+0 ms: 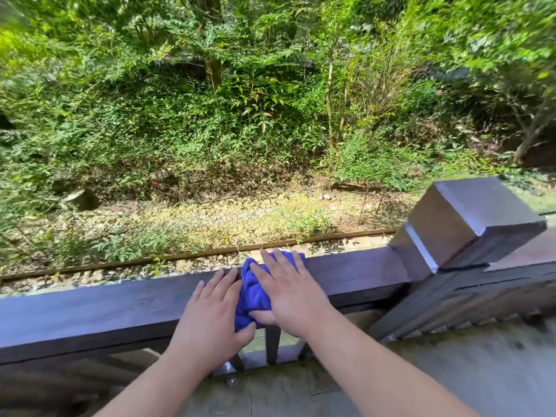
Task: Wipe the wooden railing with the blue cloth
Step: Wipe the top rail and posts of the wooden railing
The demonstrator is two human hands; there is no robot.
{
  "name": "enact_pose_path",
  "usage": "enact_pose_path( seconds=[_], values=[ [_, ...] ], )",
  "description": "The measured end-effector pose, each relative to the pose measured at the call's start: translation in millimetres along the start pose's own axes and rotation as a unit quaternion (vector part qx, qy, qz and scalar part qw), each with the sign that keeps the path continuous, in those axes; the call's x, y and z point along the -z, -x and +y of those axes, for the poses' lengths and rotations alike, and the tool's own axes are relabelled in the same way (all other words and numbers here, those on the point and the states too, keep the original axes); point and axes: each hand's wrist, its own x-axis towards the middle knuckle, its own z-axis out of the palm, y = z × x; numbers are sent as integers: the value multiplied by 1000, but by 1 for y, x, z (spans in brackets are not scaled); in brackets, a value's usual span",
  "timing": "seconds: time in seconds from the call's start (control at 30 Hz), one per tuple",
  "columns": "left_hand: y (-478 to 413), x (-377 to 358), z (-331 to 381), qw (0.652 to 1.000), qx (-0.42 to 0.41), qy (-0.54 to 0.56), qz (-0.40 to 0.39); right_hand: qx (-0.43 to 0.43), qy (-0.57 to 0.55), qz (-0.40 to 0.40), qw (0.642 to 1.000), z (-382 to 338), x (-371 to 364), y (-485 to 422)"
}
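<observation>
A dark wooden railing runs across the view from the left to a square post. On its top lies a bunched blue cloth, draped over both edges. My right hand presses flat on the cloth, fingers spread, thumb hooked under its near edge. My left hand lies flat on the rail just left of the cloth, its thumb touching the cloth's lower corner.
A thick square post with a capped top joins the rail at the right. Balusters stand below the rail. Grey deck boards lie under me. Beyond the rail are a gravel strip and dense green bushes.
</observation>
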Motion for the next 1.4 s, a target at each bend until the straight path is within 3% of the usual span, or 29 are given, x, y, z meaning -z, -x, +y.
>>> enact_pose_path(
  seconds=[0.3, 0.7, 0.97, 1.13, 1.3, 1.4],
  values=[
    [-41, -10, 52, 996, -90, 13, 5, -71, 10, -30, 997, 57, 9, 36],
    [-79, -24, 146, 993, -112, -22, -2, -133, 6, -43, 990, 138, 10, 85],
    [-74, -14, 193, 998, -34, -52, 15, -93, 31, -86, 991, 147, 30, 92],
    [-50, -8, 216, 997, -44, -28, 58, -19, 49, -60, 997, 140, 38, 122],
    [-42, -3, 245, 992, -117, 28, 31, 39, -18, -36, 998, 161, 26, 169],
    [-52, -8, 271, 985, -170, 36, 18, 1, -70, -44, 997, 188, 26, 204]
  ],
)
